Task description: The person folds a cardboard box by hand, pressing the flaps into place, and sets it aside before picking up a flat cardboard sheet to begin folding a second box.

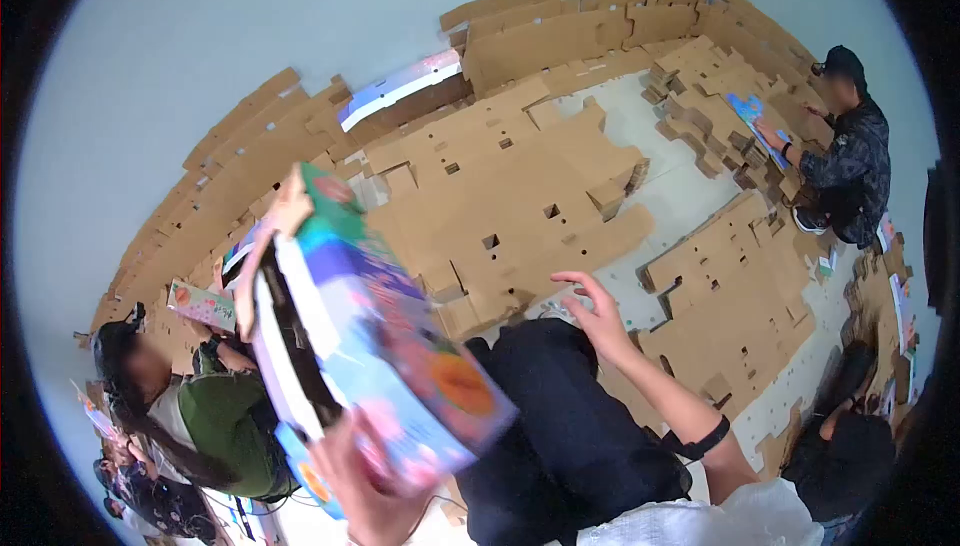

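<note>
Printed carton (395, 331), lettering blurred; left hand (368, 476) grips its near end; right hand (602, 324) midair, fingers loosely apart

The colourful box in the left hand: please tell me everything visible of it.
The box looks like printed cardboard: green at its far end, then purple and pale blue, with a round orange picture toward the near end. A long dark opening runs beside a white strip on one side. It is tilted, far end toward the view's upper left; the left hand grips its near end.
</note>
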Motion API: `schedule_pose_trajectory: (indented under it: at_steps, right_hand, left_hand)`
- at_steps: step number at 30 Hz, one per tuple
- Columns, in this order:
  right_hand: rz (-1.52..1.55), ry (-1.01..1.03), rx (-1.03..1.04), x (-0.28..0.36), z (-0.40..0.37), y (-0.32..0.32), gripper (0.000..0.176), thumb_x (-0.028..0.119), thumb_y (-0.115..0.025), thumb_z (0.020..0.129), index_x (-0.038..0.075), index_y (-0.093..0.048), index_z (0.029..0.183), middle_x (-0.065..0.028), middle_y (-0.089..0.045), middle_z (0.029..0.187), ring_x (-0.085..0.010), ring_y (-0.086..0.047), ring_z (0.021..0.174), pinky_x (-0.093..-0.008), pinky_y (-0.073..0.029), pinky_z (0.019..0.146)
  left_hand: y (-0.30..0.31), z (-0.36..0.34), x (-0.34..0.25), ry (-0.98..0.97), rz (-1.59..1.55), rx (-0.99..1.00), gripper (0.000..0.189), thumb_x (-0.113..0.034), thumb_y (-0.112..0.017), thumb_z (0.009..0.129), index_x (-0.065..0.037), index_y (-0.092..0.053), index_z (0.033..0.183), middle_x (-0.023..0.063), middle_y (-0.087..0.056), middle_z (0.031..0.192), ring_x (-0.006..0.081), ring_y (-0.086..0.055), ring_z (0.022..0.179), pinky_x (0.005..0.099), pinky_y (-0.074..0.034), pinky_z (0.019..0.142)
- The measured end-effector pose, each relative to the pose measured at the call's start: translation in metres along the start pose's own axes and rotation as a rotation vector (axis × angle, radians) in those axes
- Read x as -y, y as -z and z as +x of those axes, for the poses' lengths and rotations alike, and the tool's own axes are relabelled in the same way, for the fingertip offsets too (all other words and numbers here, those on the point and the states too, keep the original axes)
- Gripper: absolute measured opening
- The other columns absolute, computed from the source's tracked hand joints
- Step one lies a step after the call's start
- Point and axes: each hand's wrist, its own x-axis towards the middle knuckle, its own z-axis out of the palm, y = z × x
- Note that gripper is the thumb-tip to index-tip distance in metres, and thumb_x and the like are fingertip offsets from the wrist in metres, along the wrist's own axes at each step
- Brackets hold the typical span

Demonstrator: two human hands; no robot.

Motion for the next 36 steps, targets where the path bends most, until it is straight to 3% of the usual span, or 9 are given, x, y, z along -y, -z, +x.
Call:
schedule_pose_trajectory:
  at_steps: [1, 8, 15, 17, 20, 22, 25, 31, 36]
  right_hand:
    - [0.0, 0.004, 0.002, 0.015, -0.018, 0.009, 0.029, 0.012, -0.05, 0.089, 0.004, -0.055, 0.117, -0.0078, -0.058, 0.119, -0.0208, -0.051, 0.112, -0.0331, -0.036, 0.097]
    - [0.236, -0.008, -0.023, 0.065, -0.103, 0.059, 0.053, 0.027, -0.049, 0.092, 0.006, -0.037, 0.139, -0.0094, -0.031, 0.144, -0.0238, -0.037, 0.129, -0.0389, -0.029, 0.105]
    - [0.166, 0.046, 0.209, 0.078, -0.1, 0.089, 0.067, 0.031, -0.057, 0.089, 0.008, -0.026, 0.145, -0.0101, -0.028, 0.147, -0.0246, -0.034, 0.132, -0.0413, -0.03, 0.106]
    - [0.143, 0.077, 0.233, 0.083, -0.096, 0.088, 0.067, 0.031, -0.058, 0.089, 0.007, -0.028, 0.144, -0.0101, -0.029, 0.146, -0.0242, -0.035, 0.132, -0.0403, -0.03, 0.105]
    - [0.09, 0.104, 0.274, 0.09, -0.074, 0.078, 0.065, 0.031, -0.059, 0.089, 0.006, -0.032, 0.142, -0.0109, -0.03, 0.145, -0.0236, -0.036, 0.131, -0.0382, -0.031, 0.105]
    - [0.038, 0.127, 0.295, 0.096, -0.053, 0.068, 0.064, 0.031, -0.06, 0.089, 0.003, -0.035, 0.14, -0.0136, -0.031, 0.144, -0.0246, -0.036, 0.131, -0.0369, -0.03, 0.106]
    - [-0.162, 0.256, 0.311, 0.092, -0.021, 0.05, 0.066, 0.032, -0.06, 0.089, 0.001, -0.033, 0.14, -0.0149, -0.031, 0.143, -0.0264, -0.036, 0.131, -0.037, -0.029, 0.107]
    - [-0.075, 0.235, 0.204, 0.076, -0.007, 0.028, 0.059, 0.015, -0.065, 0.083, 0.0, -0.039, 0.134, -0.017, -0.043, 0.135, -0.029, -0.044, 0.125, -0.0375, -0.035, 0.103]
    - [-0.351, 0.239, -0.093, 0.094, -0.02, 0.031, 0.033, 0.014, -0.061, 0.083, -0.002, -0.06, 0.112, -0.0191, -0.064, 0.098, -0.0348, -0.062, 0.093, -0.0373, -0.05, 0.076]
  left_hand:
    - [0.0, -0.027, -0.018, 0.007, 0.0, 0.046, 0.092, -0.044, -0.082, 0.06, -0.01, -0.043, 0.136, 0.0166, -0.051, 0.122, 0.0356, -0.049, 0.104, 0.0525, -0.035, 0.089]
    - [-0.034, -0.128, -0.143, -0.076, 0.142, 0.315, 0.065, -0.029, -0.07, 0.075, -0.021, -0.046, 0.135, 0.0099, -0.047, 0.114, 0.028, -0.044, 0.11, 0.0454, -0.03, 0.092]
    - [-0.026, -0.138, -0.123, -0.268, -0.257, 0.641, 0.049, -0.022, -0.064, 0.083, -0.003, -0.051, 0.127, 0.0195, -0.048, 0.13, 0.0336, -0.048, 0.117, 0.0439, -0.038, 0.098]
    - [-0.015, -0.1, -0.095, -0.25, -0.285, 0.482, 0.075, 0.0, -0.078, 0.059, -0.002, -0.048, 0.128, 0.0179, -0.054, 0.121, 0.0348, -0.05, 0.114, 0.0405, -0.039, 0.098]
    - [-0.037, -0.066, -0.043, 0.161, -0.212, -0.201, 0.072, 0.007, -0.069, 0.068, -0.005, -0.041, 0.134, 0.0144, -0.044, 0.134, 0.0315, -0.042, 0.124, 0.0365, -0.035, 0.102]
    - [-0.074, -0.05, 0.001, 0.301, -0.531, -0.342, 0.068, -0.007, -0.068, 0.077, -0.007, -0.034, 0.136, 0.0092, -0.045, 0.13, 0.0238, -0.045, 0.119, 0.0344, -0.039, 0.096]
    - [-0.085, -0.041, 0.028, 0.836, -1.41, 0.072, 0.066, -0.017, -0.07, 0.077, -0.008, -0.036, 0.133, 0.0074, -0.05, 0.12, 0.0213, -0.051, 0.11, 0.0355, -0.044, 0.091]
    - [-0.096, -0.03, 0.032, 0.764, -1.325, 0.097, 0.073, -0.016, -0.071, 0.074, -0.01, -0.032, 0.135, 0.0075, -0.05, 0.116, 0.0197, -0.052, 0.106, 0.0342, -0.046, 0.089]
    - [-0.09, -0.018, 0.028, 0.733, -1.31, 0.144, 0.079, -0.012, -0.073, 0.071, -0.012, -0.028, 0.135, 0.0074, -0.049, 0.114, 0.0198, -0.051, 0.107, 0.0344, -0.045, 0.09]
